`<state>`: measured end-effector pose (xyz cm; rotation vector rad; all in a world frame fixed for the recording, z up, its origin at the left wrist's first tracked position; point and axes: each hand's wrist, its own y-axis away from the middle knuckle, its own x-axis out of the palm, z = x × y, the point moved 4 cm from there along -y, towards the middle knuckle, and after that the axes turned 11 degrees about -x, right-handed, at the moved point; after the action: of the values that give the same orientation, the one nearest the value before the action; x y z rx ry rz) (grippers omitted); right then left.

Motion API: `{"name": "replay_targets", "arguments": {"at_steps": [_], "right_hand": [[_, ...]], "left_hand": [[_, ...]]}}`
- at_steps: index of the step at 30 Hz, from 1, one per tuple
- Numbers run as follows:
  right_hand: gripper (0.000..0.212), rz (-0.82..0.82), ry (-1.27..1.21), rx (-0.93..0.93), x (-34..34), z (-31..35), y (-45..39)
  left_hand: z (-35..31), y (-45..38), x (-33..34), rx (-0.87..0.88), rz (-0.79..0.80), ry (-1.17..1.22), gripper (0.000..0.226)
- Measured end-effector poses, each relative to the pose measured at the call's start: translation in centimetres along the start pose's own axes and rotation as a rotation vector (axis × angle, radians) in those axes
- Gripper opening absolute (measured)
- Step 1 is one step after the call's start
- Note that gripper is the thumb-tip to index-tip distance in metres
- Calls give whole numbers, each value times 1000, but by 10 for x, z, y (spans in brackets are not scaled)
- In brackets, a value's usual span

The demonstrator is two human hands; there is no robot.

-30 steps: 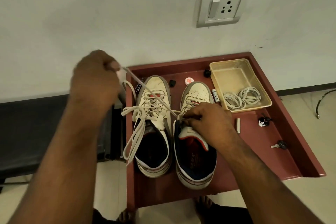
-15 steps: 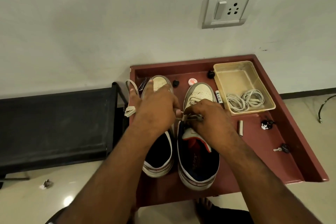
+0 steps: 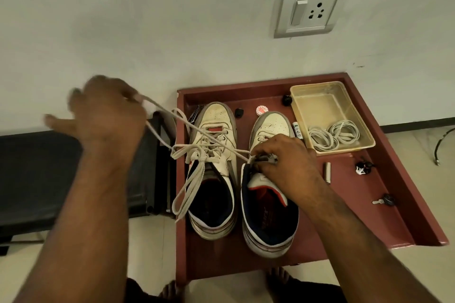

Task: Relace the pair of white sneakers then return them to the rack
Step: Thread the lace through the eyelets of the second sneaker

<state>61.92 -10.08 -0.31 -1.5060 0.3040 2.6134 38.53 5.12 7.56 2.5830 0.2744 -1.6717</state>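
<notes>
On the red tray (image 3: 364, 206), two sneakers (image 3: 214, 179) stand beside a plastic tub (image 3: 317, 98) holding coiled laces (image 3: 332, 134). The left hand (image 3: 108, 115) pinches a taut lace (image 3: 192, 130); the right hand (image 3: 285, 162) grips the right sneaker's eyelets.

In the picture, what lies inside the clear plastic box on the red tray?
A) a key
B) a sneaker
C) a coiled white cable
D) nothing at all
C: a coiled white cable lies in the near part of the clear plastic box; the small key and both sneakers sit outside it on the red tray.
</notes>
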Motion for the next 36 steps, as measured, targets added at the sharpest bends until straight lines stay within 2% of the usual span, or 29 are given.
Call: {"name": "replay_targets", "arguments": {"at_steps": [1, 2, 3, 4, 7, 9, 11, 13, 16, 19, 22, 25, 28, 33, 36], "right_hand": [[23, 1, -3, 0, 0, 0, 0], [23, 2, -1, -1, 0, 1, -1], [24, 4, 7, -4, 0, 2, -1], [25, 7, 19, -6, 0, 3, -1], [26, 11, 49, -4, 0, 3, -2], [25, 1, 46, 2, 0, 2, -2], [25, 1, 36, 3, 0, 0, -1], [25, 12, 38, 0, -2, -1, -1], [29, 13, 11, 18, -6, -2, 1], [40, 24, 23, 25, -8, -3, 2], [50, 42, 33, 63, -12, -6, 6], [44, 69, 34, 173, -18, -18, 17], [30, 60, -60, 228, -16, -22, 25], [20, -38, -112, 198, -16, -21, 20], [28, -58, -116, 156, -18, -21, 17]], "left_hand": [[10, -3, -10, -37, -84, -45, 12], [11, -2, -9, -56, -66, -123, 23], [3, 4, 0, -32, 17, -187, 35], [-13, 16, 12, 39, 117, -254, 39], [-63, 74, 65, 365, 406, -364, 29], [-73, 103, 90, 489, 501, -478, 27], [-75, 110, 94, 497, 501, -496, 25], [-69, 90, 83, 351, 486, -407, 20], [-29, 26, 39, 73, 309, -375, 16], [8, -7, 6, -7, 228, -456, 20], [-16, 20, 23, 119, 328, -363, 10], [-65, 75, 58, 348, 542, -170, 29], [-80, 102, 91, 527, 575, -351, 27], [-75, 101, 94, 493, 496, -406, 17], [-72, 102, 93, 491, 506, -520, 15]]}}
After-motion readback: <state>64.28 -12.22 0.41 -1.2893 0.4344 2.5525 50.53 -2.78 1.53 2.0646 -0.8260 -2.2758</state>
